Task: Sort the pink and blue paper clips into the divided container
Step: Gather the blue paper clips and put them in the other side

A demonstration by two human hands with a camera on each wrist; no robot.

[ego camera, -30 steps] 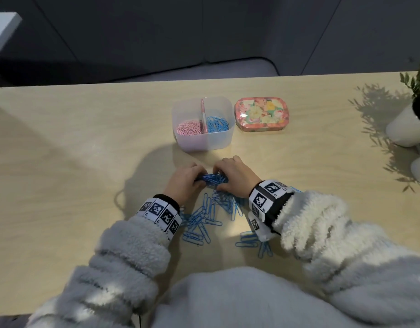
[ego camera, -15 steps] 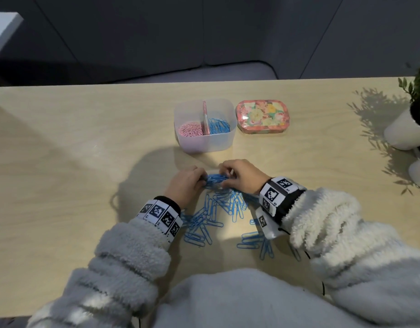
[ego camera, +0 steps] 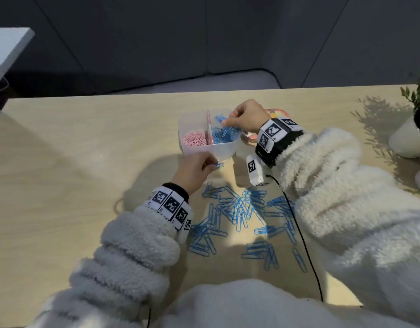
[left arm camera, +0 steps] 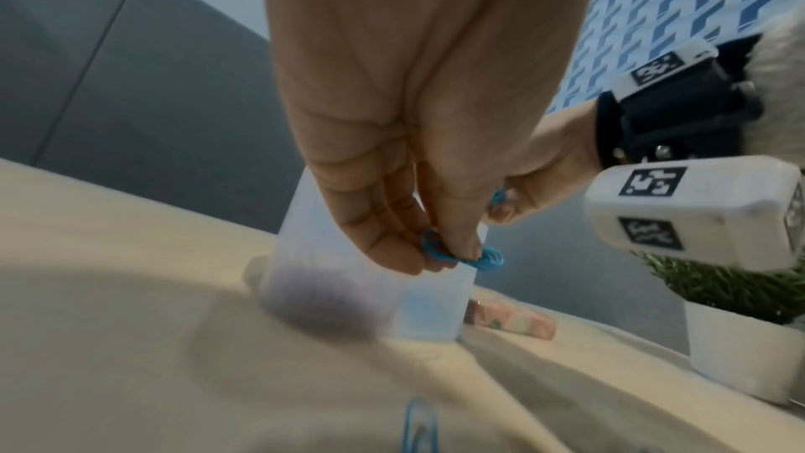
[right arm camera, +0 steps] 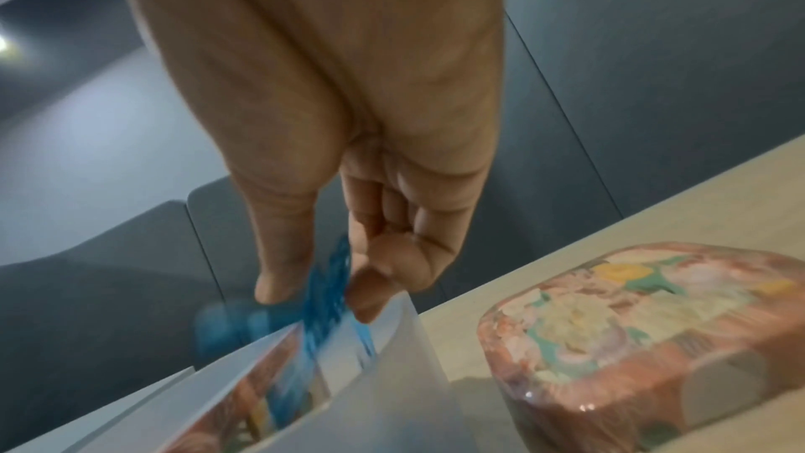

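The translucent divided container [ego camera: 224, 150] stands on the table, pink clips [ego camera: 194, 139] in its left half and blue clips [ego camera: 224, 136] in its right half. My right hand [ego camera: 230, 121] hovers over the right half, pinching a bunch of blue clips [right arm camera: 324, 291] above the rim. My left hand [ego camera: 210, 164] is just in front of the container and pinches a few blue clips [left arm camera: 461, 255]. Several loose blue clips [ego camera: 239, 214] lie scattered on the table between my forearms.
A floral tin [right arm camera: 645, 329] sits right of the container, mostly hidden behind my right wrist in the head view. White pots with a plant [ego camera: 412, 138] stand at the table's right edge. A black cable [ego camera: 301, 237] runs over the clips.
Both hands left the pile. The right hand carried a bunch of blue clips up over the container's right half. The left hand rose toward the container's front with a few clips.
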